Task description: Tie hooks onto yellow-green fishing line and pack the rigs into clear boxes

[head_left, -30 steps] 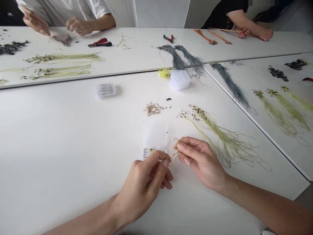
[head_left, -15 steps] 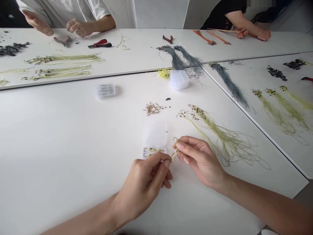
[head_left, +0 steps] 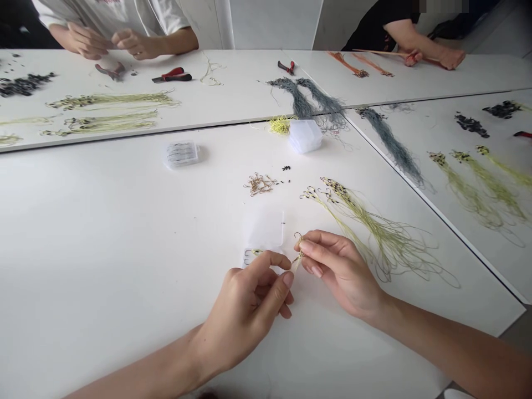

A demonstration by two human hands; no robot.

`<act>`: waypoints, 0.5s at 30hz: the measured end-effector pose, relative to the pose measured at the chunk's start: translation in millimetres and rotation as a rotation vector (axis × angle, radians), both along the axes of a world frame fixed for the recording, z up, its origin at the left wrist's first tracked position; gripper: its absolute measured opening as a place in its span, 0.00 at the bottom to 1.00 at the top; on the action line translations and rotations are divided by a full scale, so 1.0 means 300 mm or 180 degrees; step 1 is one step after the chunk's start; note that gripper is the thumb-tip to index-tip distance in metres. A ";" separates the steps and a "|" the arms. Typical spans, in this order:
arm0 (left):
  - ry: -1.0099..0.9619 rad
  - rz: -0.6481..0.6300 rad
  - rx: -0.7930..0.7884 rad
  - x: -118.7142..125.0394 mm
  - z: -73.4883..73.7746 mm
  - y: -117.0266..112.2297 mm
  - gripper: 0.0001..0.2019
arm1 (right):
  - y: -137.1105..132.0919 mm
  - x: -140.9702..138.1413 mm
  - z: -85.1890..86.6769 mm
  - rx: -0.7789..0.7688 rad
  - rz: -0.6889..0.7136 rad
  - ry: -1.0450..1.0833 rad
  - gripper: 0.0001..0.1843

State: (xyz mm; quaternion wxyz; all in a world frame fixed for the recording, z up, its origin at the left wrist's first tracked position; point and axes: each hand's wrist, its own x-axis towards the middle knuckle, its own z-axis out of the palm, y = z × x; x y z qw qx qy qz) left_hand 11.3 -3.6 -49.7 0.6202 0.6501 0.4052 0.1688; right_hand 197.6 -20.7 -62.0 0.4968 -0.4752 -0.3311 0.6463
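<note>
Between the thumb and fingers of my right hand a dark fish hook is pinched, its bend pointing up and pale yellow line wound below it. My left hand is beside the lower end of that line; its thumb and forefinger tips stand slightly apart, with nothing plainly gripped. Behind my left hand lies an open clear plastic box, with hooks and yellow line in its near half, partly hidden by my fingers. Right of my right hand is a bundle of hooks on yellow-green lines.
Beyond the box are brass-coloured swivels or clips and small black pieces. A filled clear box, closed clear boxes and bright yellow line sit farther back. Grey-blue line bundles cross the table joint. Two people work opposite.
My left thumb and forefinger have parted from their pinch at the line's end. My right hand keeps its hold on the hook. Across the table, a person's hands have come together.
</note>
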 end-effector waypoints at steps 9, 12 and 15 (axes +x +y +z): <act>-0.0028 -0.0033 0.0123 -0.001 -0.005 -0.001 0.08 | -0.008 0.001 -0.003 0.0029 0.0012 0.0027 0.09; -0.0023 -0.0011 0.0120 0.003 -0.004 -0.002 0.08 | -0.009 -0.002 -0.002 0.0040 0.0010 0.0011 0.09; -0.0015 -0.0029 0.0166 0.006 -0.005 -0.004 0.09 | -0.009 -0.006 -0.001 0.0062 0.0016 -0.0046 0.09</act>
